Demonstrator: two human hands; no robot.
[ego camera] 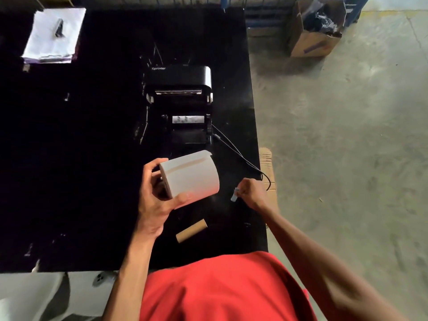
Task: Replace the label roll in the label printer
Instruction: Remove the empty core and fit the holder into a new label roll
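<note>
Label roll [193, 176]: matt white paper, smooth, wound on a brown cardboard core. Spare tube [191, 230]: plain brown cardboard, matt. Printer [179, 89]: black plastic, lid glossy. Table [81, 158]: black, matt surface. Floor [347, 135]: rough grey concrete.

The one readable text is the white brand word "Xprinter", on the raised lid of the black plastic label printer [178, 76] toward the black table's [69, 158] far edge.
</note>
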